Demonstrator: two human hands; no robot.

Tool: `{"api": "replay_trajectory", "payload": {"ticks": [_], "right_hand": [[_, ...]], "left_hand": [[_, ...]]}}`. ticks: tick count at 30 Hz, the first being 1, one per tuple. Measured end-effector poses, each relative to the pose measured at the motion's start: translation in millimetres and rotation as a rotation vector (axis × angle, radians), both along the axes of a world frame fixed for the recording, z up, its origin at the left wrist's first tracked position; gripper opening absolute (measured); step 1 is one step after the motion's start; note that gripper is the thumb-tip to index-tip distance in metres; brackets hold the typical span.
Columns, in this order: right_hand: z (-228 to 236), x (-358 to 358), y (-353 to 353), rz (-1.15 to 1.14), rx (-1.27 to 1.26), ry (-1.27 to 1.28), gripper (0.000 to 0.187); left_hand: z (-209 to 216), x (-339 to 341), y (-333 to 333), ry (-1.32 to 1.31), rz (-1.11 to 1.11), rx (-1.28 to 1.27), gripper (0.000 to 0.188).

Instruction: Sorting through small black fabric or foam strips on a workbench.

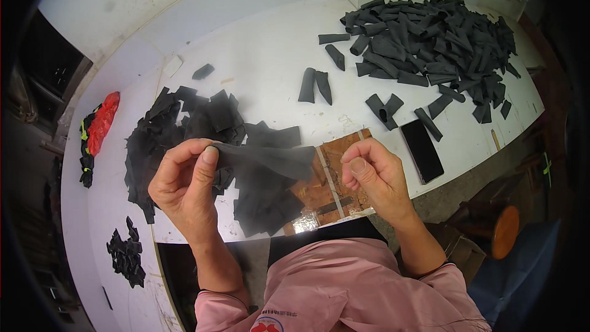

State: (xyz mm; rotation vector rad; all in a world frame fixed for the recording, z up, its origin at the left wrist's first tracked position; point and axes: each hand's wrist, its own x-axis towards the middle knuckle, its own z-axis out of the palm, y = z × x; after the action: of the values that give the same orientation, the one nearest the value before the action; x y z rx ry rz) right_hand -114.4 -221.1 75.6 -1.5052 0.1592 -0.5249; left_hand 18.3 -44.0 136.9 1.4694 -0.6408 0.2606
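My left hand (189, 190) pinches one end of a thin black fabric piece (267, 158) between thumb and fingers. The piece stretches out to the right in the air, its far end loose and slightly blurred. My right hand (380, 178) hovers a little beyond that loose end, apart from it, fingers curled in and nothing visible in them. Under the hands lies a brown wooden board (344, 178) with a pale strip across it, at the table's front edge. Flat black fabric pieces (264, 206) overlap the board's left side, and a larger heap of fabric pieces (153, 135) lies behind my left hand.
A big pile of rolled black fabric tubes (424, 43) covers the table's far right, with several loose ones before it. A phone (422, 152) lies right of my right hand. Red plastic (103, 123) and small black scraps (126, 253) lie left; a stool (505, 232) stands right.
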Motion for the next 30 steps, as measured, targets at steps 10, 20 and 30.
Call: {"api": "replay_trajectory", "payload": {"ticks": [10,20,30], "right_hand": [[-6,4,0,-0.008,-0.015,0.060,0.020],[0,24,9,-0.168,-0.752,-0.048,0.020],[-47,21,13,-0.163,-0.779,0.000,0.014]], "left_hand": [[0,1,-2,0.023,-0.056,0.072,0.010],[-2,-6,-22,-0.150,-0.309,0.297,0.010],[-39,-11,-37,-0.068,-0.408,0.463,0.009]]}}
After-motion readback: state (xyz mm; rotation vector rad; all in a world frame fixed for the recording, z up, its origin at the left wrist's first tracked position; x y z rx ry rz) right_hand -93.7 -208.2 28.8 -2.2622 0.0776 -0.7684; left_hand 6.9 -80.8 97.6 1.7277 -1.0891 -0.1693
